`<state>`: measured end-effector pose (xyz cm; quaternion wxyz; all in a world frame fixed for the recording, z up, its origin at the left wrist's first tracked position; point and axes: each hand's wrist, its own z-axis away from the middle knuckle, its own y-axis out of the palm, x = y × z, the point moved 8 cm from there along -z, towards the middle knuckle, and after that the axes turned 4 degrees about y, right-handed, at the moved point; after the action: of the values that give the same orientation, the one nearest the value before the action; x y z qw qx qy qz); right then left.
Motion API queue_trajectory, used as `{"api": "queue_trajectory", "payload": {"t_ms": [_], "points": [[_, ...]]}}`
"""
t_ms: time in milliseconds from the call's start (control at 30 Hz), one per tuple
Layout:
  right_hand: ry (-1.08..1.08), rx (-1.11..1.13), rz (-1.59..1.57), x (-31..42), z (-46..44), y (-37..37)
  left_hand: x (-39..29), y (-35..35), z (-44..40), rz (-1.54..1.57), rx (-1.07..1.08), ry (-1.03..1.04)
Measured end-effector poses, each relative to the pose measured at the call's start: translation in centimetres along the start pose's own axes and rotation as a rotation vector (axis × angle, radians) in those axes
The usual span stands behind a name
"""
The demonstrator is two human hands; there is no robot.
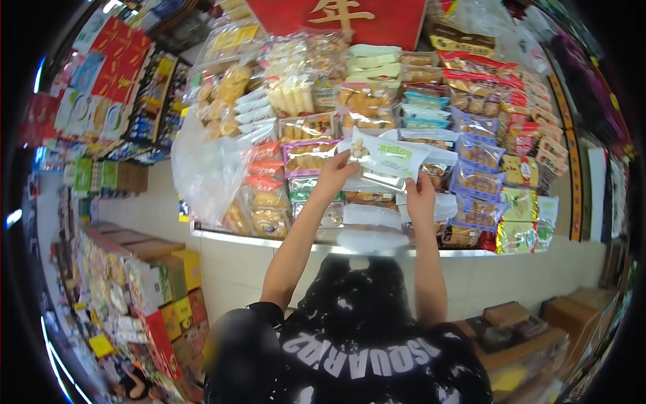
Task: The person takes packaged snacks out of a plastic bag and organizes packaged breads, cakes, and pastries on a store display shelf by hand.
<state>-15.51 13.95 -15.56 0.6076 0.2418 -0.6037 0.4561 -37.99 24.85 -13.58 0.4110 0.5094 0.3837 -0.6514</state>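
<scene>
Between my two hands is a white snack packet (389,157) with green lettering and a small food picture, held over the front rows of a display of packaged snacks. My left hand (337,173) grips its left edge, fingers closed. At its lower right corner, my right hand (421,194) pinches the packet. Below it lie white-wrapped packs (373,217), partly hidden. Purple packs of baked snacks (476,178) sit to the right of my right hand. Left of my left hand are orange-red packs (264,165).
The display has a metal front edge (269,242). A clear plastic bag (205,172) hangs over its left side. A red sign (377,17) stands at the back. Stacked boxes (182,269) are at left, and cardboard boxes (575,313) at lower right.
</scene>
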Motion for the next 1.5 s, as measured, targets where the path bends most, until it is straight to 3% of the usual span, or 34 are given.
{"api": "queue_trajectory", "payload": {"t_ms": [100, 167, 267, 333, 467, 700, 800, 867, 1000, 1067, 1267, 1500], "points": [[0.001, 0.067, -0.114, 1.8, 2.7, 1.4, -2.4, -3.3, 4.7, 0.019, -0.158, 0.036], [-0.154, 0.166, -0.153, 4.0, 5.4, 3.6, -1.4, -5.9, 7.7, 0.01, -0.166, 0.058], [-0.124, 0.313, -0.059, 5.9, 9.7, 7.5, -2.1, -9.8, 13.4, 0.053, -0.322, 0.102], [-0.121, 0.366, -0.056, 6.5, 12.6, 9.5, -1.8, -12.2, 17.2, -0.016, -0.405, 0.014], [-0.11, 0.422, 0.066, 4.5, 16.5, 12.9, 6.5, -16.2, 21.5, 0.035, -0.393, -0.095], [-0.042, 0.34, 0.246, 4.0, 21.1, 17.3, 12.5, -17.9, 22.6, 0.068, -0.328, -0.184], [-0.074, 0.255, 0.397, 3.9, 23.1, 19.0, 13.2, -18.7, 22.7, 0.111, -0.322, -0.021], [-0.178, 0.121, 0.491, 3.9, 24.1, 19.7, 14.0, -18.4, 23.1, 0.151, -0.302, -0.029], [-0.18, -0.034, 0.589, 0.4, 25.0, 20.1, 16.1, -17.8, 23.7, 0.077, -0.249, 0.014], [-0.076, 0.033, 0.37, -2.5, 24.5, 19.5, 16.9, -16.7, 24.3, 0.063, -0.196, 0.007], [0.074, 0.053, 0.322, -3.9, 23.7, 17.8, 16.1, -14.1, 24.0, 0.134, -0.137, -0.038], [-0.043, 0.084, 0.336, -7.5, 23.6, 18.5, 17.3, -14.5, 23.0, 0.105, -0.162, 0.035]]}}
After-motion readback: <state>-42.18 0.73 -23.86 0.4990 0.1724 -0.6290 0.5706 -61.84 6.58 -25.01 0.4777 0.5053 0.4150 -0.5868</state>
